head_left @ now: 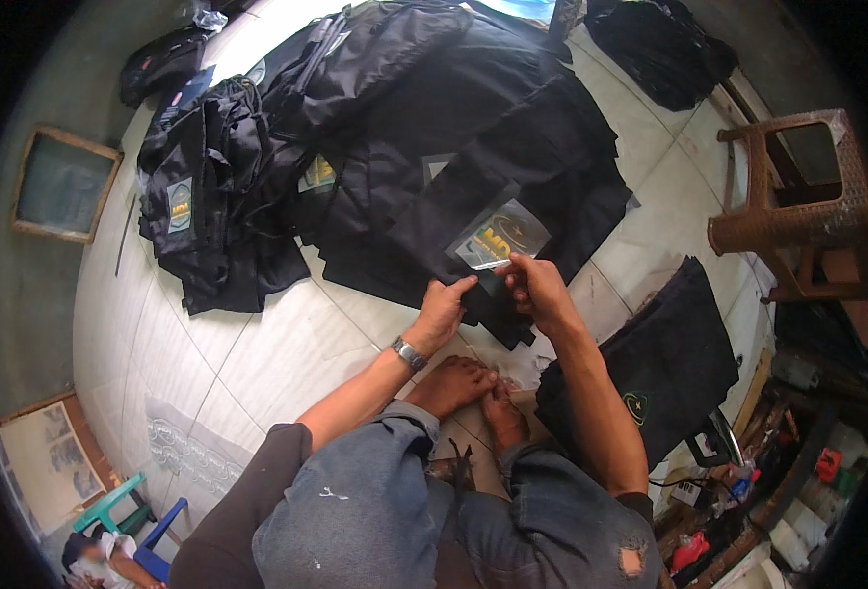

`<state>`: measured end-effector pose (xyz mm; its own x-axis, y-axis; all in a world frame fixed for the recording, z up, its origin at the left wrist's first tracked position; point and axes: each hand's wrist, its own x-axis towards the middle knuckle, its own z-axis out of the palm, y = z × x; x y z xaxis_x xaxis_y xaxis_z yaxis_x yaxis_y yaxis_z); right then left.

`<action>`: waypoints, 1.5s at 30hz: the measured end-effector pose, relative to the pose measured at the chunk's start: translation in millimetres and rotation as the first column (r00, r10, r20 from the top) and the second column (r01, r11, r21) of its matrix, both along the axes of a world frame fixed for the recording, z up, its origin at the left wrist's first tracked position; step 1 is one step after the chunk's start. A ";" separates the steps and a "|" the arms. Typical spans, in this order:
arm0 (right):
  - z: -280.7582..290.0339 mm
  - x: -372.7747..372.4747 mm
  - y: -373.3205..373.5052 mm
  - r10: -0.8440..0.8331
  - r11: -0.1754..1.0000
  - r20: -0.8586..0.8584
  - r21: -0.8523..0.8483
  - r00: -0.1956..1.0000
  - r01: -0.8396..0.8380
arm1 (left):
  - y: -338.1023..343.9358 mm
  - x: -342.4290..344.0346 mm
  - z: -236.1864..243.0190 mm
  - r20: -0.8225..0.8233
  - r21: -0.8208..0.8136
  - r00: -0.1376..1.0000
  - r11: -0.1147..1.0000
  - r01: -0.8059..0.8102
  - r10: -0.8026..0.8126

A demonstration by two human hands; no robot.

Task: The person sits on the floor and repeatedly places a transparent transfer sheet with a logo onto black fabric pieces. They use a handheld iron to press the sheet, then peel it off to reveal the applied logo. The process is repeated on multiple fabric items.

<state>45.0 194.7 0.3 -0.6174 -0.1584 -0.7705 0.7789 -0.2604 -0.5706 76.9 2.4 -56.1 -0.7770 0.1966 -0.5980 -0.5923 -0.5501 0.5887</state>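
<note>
My left hand (pixel 439 314) pinches the near edge of a black fabric piece (pixel 493 304), lying in a wide pile of black cloth (pixel 542 118) on the tiled floor. My right hand (pixel 542 294) is closed at the lower edge of a clear film (pixel 473 231) with a yellow and grey printed emblem, gripping its corner between thumb and finger. The film lies on the black cloth, just above both hands. To the right, beside my forearm, sits a separate folded stack of black cloth (pixel 679 353) with a small green emblem.
Black garments (pixel 223 147) heap at the left; another bundle (pixel 650 49) sits back right. A brown plastic stool (pixel 777 216) stands right. An iron (pixel 723 442) and clutter lie lower right. A framed screen (pixel 66 182) leans left. Another person (pixel 110 560) appears lower left, beside small stools.
</note>
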 end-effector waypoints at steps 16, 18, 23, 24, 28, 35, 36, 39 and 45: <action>-14.8 2.2 10.0 -0.189 0.963 -0.110 0.172 0.976 0.206 | -1.7 1.9 -8.5 -0.009 -0.052 0.998 0.996 0.068 -0.069; -17.7 -5.4 17.3 -0.136 0.974 -0.110 0.169 0.985 0.154 | -0.2 1.7 -8.7 -0.007 -0.054 0.998 0.996 0.065 -0.066; -0.6 -20.2 15.6 0.034 0.952 -0.214 0.303 0.976 0.033 | -7.0 1.1 -16.1 0.074 -0.140 0.985 0.976 0.167 -0.158; 3.2 -22.6 12.3 0.059 0.947 -0.223 0.320 0.973 0.016 | -8.9 2.1 -21.0 0.062 -0.132 0.986 0.978 0.163 -0.156; 6.6 -26.6 13.9 0.158 0.920 -0.207 0.386 0.965 -0.068 | -5.8 3.3 -19.1 0.034 -0.083 0.991 0.988 0.132 -0.129; 0.6 -31.0 19.2 0.221 0.909 -0.116 0.384 0.968 -0.162 | -2.7 2.8 -7.9 0.033 -0.076 0.994 0.992 0.103 -0.101; 1.1 -32.5 17.2 0.195 0.916 -0.106 0.376 0.975 -0.142 | -2.2 2.2 -7.4 0.036 -0.087 0.993 0.990 0.113 -0.110; 6.2 -37.9 9.9 0.103 0.950 -0.084 0.305 0.991 -0.073 | -4.7 2.2 -11.0 0.032 -0.102 0.993 0.987 0.120 -0.118; -18.2 -55.4 24.8 0.105 0.990 -0.073 0.101 0.992 -0.097 | -6.5 0.5 -20.7 0.029 -0.108 0.989 0.983 0.145 -0.143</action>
<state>-10.3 219.5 -17.9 -0.6610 -0.1498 -0.7353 0.7504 -0.1226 -0.6496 77.5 -4.1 -76.8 -0.7323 0.2377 -0.6382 -0.6736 -0.3910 0.6273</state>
